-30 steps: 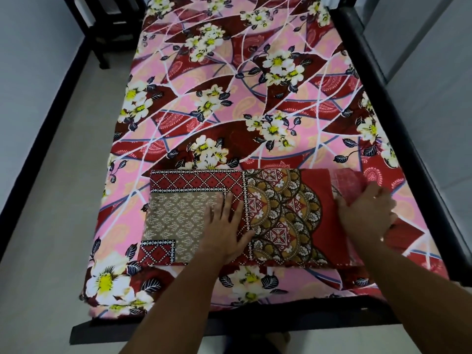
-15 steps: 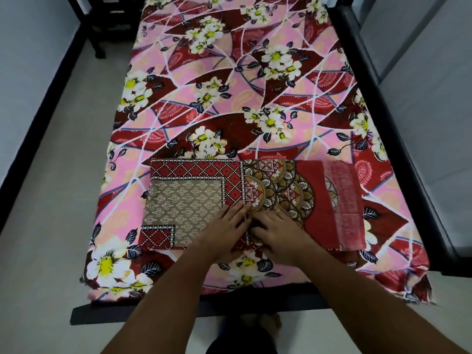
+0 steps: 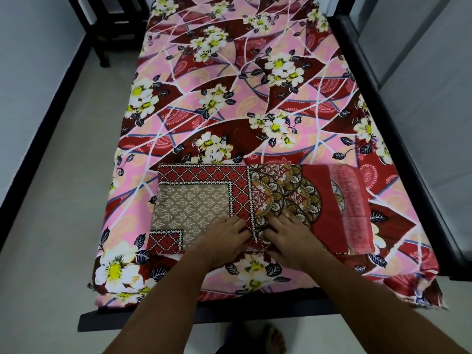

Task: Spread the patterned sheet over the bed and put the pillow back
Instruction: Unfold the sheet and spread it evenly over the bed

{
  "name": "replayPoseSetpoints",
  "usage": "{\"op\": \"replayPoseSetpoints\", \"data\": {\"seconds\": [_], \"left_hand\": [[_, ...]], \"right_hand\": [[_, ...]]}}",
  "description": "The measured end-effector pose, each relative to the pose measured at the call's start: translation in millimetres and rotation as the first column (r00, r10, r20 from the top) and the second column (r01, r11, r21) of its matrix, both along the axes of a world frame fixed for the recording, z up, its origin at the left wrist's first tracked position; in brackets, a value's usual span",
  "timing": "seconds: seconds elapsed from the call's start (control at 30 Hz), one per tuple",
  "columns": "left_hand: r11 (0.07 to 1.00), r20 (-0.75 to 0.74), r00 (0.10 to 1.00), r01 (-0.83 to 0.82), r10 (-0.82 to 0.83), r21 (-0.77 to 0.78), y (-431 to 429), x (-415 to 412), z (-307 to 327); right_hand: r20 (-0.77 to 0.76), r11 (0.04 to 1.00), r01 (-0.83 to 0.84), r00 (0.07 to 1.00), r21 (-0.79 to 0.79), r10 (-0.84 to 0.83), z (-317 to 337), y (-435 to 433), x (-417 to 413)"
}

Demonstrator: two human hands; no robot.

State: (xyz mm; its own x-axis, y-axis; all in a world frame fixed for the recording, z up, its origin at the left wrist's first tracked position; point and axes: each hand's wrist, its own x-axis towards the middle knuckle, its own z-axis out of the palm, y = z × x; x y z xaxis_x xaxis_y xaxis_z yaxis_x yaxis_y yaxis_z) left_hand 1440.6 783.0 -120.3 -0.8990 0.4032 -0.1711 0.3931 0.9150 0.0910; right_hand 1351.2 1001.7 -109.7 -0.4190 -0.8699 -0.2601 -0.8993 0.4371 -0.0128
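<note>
The pink and maroon floral sheet (image 3: 229,103) lies spread over the whole bed. At the near end rests a flat pillow (image 3: 194,203) in a red, brown and tan patterned cover, lying across the bed. My left hand (image 3: 224,238) and my right hand (image 3: 288,238) sit side by side on the middle of its near edge. The fingertips almost touch, and the fingers curl onto the cover, bunching the fabric between them. Both thumbs are hidden.
The black bed frame (image 3: 378,103) runs along the right side and the near end. A grey wall panel (image 3: 434,72) stands to the right. A dark chair (image 3: 109,24) stands at the far left on the pale floor. My foot (image 3: 270,338) shows below the bed end.
My right hand left the pillow's right end and came to the middle beside my left hand. Since half a second ago both hands have stayed there.
</note>
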Motion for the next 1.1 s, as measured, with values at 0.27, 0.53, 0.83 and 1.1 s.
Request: {"op": "replayPoseSetpoints", "data": {"seconds": [0.27,0.53,0.83,1.1], "left_hand": [[0.984,0.024,0.985,-0.173,0.172,0.043,-0.7,8.7,9.6],[0.879,0.021,0.905,-0.408,0.426,-0.248,-22.6,18.4,24.1],[0.794,0.066,0.857,-0.441,0.511,-0.419,-36.4,8.4,43.3],[0.573,-0.092,0.722,-0.614,0.686,-0.543,-60.6,2.3,70.1]], "right_hand": [[-0.028,0.983,0.034,0.999,-0.182,-0.040,12.5,-7.2,-7.3],[0.039,0.974,0.198,0.978,0.108,-0.203,29.9,4.8,-5.4],[-0.118,0.836,0.484,0.875,0.259,-0.470,64.6,4.0,-36.0],[-0.348,0.763,0.636,0.745,0.111,-0.570,76.2,7.9,-53.0]]}}
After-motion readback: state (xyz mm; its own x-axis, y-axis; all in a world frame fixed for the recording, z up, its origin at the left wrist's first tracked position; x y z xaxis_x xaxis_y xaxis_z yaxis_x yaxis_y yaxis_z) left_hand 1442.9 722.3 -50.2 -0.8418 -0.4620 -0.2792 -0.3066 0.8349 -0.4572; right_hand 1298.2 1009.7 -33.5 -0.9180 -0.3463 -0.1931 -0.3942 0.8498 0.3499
